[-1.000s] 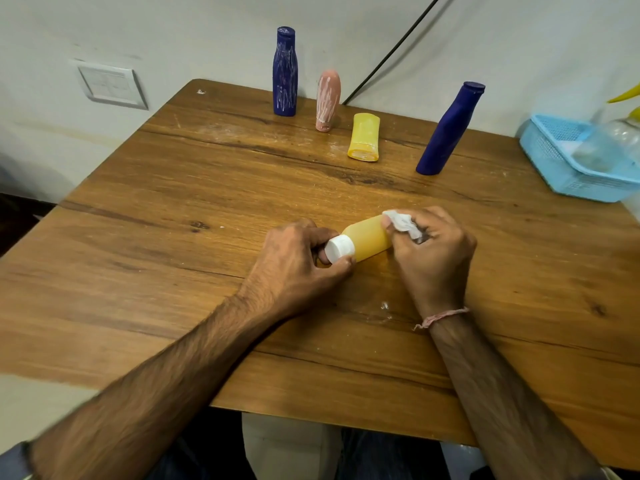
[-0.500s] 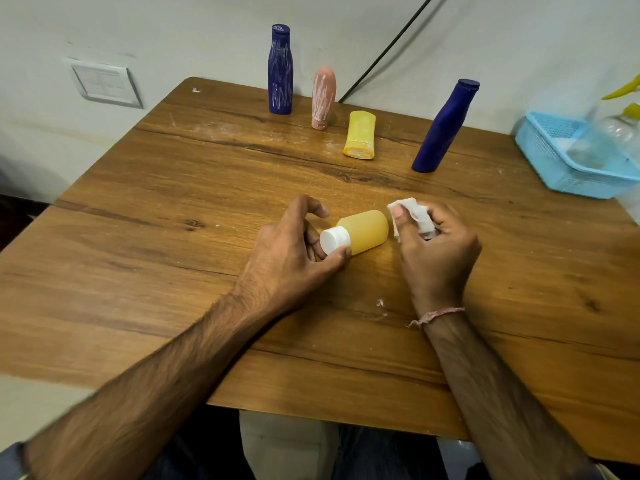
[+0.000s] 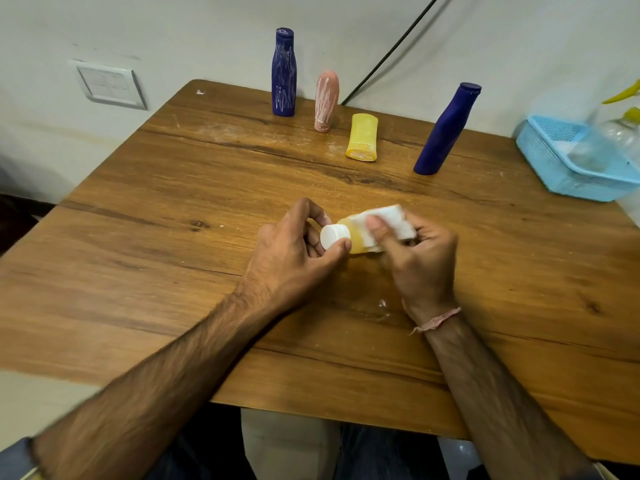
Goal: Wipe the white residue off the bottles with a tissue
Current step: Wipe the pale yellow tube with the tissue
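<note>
Head view: a brown wooden table [image 3: 173, 254] seen from above, with two bare forearms reaching in over its near edge.
Bottle being wiped: a small translucent orange plastic bottle [image 3: 356, 239] with a white screw cap [image 3: 334, 235]. It lies on its side near the middle of the table, cap toward the left edge. Whether it rests on the wood or is held just above it cannot be told.
Left hand [image 3: 294, 247]: thumb and fingers are curled round the white screw cap and pinch it.
Right hand [image 3: 419, 258]: it is closed on a folded white tissue [image 3: 391, 221], with the thumb pressing the tissue down on the bottle's body. A pink thread band [image 3: 438, 320] circles the wrist.
Tissue cover: it hides most of the bottle, and only the part beside the cap shows.
Far edge, left to right: a tall dark blue bottle streaked with white [image 3: 284, 74], then a pink rounded bottle streaked with white [image 3: 326, 100], both upright. Next is a flat yellow bottle [image 3: 362, 136] standing on its cap, and well apart from it a plain dark blue bottle [image 3: 446, 129].
Far right corner: a light blue plastic mesh basket [image 3: 568, 178] with a clear spray bottle [image 3: 616, 136] in or over it.
Table surface: white smears near the pink and yellow bottles.
Wall: a white switch plate [image 3: 109, 84] and a black cable [image 3: 391, 53].
</note>
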`<state>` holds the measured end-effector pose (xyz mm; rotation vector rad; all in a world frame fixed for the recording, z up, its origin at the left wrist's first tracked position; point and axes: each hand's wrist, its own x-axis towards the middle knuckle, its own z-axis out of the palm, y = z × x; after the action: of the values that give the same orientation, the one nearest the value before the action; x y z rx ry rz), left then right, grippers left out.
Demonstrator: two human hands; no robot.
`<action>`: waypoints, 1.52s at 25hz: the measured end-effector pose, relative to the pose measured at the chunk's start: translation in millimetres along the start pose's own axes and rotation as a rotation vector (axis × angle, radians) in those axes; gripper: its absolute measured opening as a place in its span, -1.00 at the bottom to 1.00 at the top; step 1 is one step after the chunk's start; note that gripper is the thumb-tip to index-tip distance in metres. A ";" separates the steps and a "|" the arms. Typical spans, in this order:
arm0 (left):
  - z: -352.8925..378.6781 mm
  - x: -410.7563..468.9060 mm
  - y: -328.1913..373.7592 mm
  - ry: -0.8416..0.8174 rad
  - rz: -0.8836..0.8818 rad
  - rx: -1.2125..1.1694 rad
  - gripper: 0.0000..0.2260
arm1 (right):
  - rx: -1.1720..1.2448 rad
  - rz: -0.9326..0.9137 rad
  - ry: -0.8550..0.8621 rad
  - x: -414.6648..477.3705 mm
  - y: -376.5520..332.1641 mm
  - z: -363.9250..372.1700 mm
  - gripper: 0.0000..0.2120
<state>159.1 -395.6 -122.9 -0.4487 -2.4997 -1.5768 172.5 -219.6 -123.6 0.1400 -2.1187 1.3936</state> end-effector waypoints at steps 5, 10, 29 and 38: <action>-0.9 0.1 -3.0 0.003 0.026 0.017 -0.79 | -0.280 0.163 0.313 8.3 15.8 -9.3 -0.85; -0.4 -0.9 -2.5 0.038 -0.032 0.081 -0.73 | -0.447 0.035 0.024 1.5 7.0 1.7 -0.80; -2.4 1.8 -2.4 0.091 -0.182 -0.092 -0.67 | -0.362 -0.026 0.049 3.3 2.9 -5.6 -0.77; 0.7 -1.9 -7.6 0.004 -0.221 -0.252 -0.57 | -0.368 -0.010 0.082 6.0 4.5 -1.6 -0.79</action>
<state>158.4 -398.4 -130.2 -0.2019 -2.4265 -1.9849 166.5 -214.9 -123.6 -0.0520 -2.2592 0.9649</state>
